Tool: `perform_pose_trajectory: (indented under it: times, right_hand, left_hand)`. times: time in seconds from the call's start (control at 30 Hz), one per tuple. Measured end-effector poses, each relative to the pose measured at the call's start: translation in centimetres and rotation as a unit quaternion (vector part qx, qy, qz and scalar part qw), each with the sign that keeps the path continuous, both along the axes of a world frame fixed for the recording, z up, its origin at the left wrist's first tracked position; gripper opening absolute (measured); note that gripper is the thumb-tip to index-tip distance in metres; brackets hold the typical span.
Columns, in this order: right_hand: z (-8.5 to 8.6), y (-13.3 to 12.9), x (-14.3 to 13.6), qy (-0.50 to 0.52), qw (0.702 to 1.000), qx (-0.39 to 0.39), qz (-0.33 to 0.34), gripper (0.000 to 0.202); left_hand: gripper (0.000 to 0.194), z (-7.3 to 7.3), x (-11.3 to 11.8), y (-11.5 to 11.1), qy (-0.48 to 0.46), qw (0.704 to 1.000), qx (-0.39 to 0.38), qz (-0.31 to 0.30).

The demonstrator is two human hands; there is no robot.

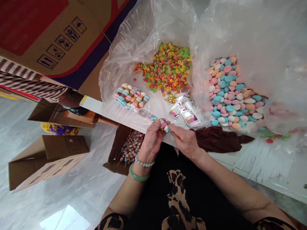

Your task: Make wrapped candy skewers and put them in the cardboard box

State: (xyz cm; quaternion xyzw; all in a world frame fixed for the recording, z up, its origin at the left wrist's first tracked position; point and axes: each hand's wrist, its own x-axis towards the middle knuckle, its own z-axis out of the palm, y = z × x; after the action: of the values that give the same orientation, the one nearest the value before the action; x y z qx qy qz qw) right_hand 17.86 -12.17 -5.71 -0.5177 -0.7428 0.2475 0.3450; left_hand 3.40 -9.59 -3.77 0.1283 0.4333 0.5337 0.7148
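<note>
My left hand (153,139) is closed on a candy skewer with pink, white and blue pieces (164,125). A clear printed wrapper (149,115) stretches from it toward the upper left; how far it covers the candy is hard to tell. The fingers of my right hand (184,139) pinch the lower right end of the same skewer. Just beyond my hands lies a row of finished-looking candy skewers (131,97) with pale sticks. To their right are printed clear bags (190,113) and gold twist ties (171,98).
Ring-shaped gummies (168,67) and pastel candies (230,95) lie on plastic sheeting. A brown cloth (218,139) and white sticks (266,158) are at right. An open box of wrapped candies (131,145) stands below the table edge. A large carton (48,35) stands upper left, near another person's striped sleeve (31,83).
</note>
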Motion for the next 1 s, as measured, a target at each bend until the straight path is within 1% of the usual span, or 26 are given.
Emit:
perform_pose_trajectory:
  times: [0.07, 0.1, 0.17, 0.23, 0.3, 0.4, 0.47, 0.57, 0.67, 0.77, 0.9, 1.0]
  right_hand:
    - [0.2, 0.1, 0.0, 0.066, 0.995, -0.067, -0.041, 0.035]
    - [0.3, 0.2, 0.0, 0.087, 0.99, -0.102, -0.053, 0.029]
    - [0.6, 0.4, 0.1, 0.116, 0.979, -0.158, -0.049, 0.015]
    - [0.9, 0.7, 0.1, 0.134, 0.971, -0.194, -0.029, 0.014]
    - [1.2, 0.7, 0.0, 0.144, 0.967, -0.21, -0.028, 0.014]
    - [1.3, 0.6, -0.8, 0.156, 0.964, -0.206, -0.057, 0.013]
    - [1.1, 0.4, -1.5, 0.178, 0.959, -0.207, -0.074, 0.013]
    - [0.7, 0.2, -2.2, 0.216, 0.949, -0.217, -0.082, 0.015]
    - [0.1, 0.0, -2.3, 0.233, 0.948, -0.194, -0.099, 0.011]
    - [-0.1, -0.3, -2.0, 0.203, 0.963, -0.146, -0.097, 0.023]
    - [-0.1, -0.6, -1.6, 0.104, 0.992, -0.053, -0.053, 0.03]
    - [-0.1, -0.6, -1.6, -0.007, 0.999, -0.007, -0.033, 0.036]
  left_hand:
    - [0.018, 0.1, -0.1, 0.1, -0.007, 1.0, 0.021, 0.005]
    - [0.021, 0.2, -0.3, 0.1, -0.015, 0.999, 0.028, -0.005]
    - [0.029, 0.2, -0.6, 0.2, -0.028, 0.998, 0.034, -0.04]
    - [0.035, 0.1, -0.7, 0.2, -0.02, 0.997, 0.043, -0.06]
    - [0.036, -0.2, -0.6, 0.1, 0.002, 0.996, 0.06, -0.058]
    - [0.035, -0.7, 0.2, -0.2, 0.019, 0.996, 0.074, -0.036]
    - [0.037, -0.7, 0.8, -0.4, 0.015, 0.997, 0.068, -0.024]
    - [0.039, -0.4, 1.3, -0.6, 0.012, 0.998, 0.054, -0.024]
    - [0.038, -0.2, 1.3, -0.6, 0.021, 0.999, 0.033, -0.007]
    - [0.039, -0.1, 1.2, -0.4, 0.021, 1.0, 0.016, 0.005]
    - [0.042, 0.0, 1.2, -0.5, 0.003, 1.0, 0.015, -0.006]
    - [0.043, -0.5, 1.5, -0.9, 0.0, 0.999, 0.031, -0.017]
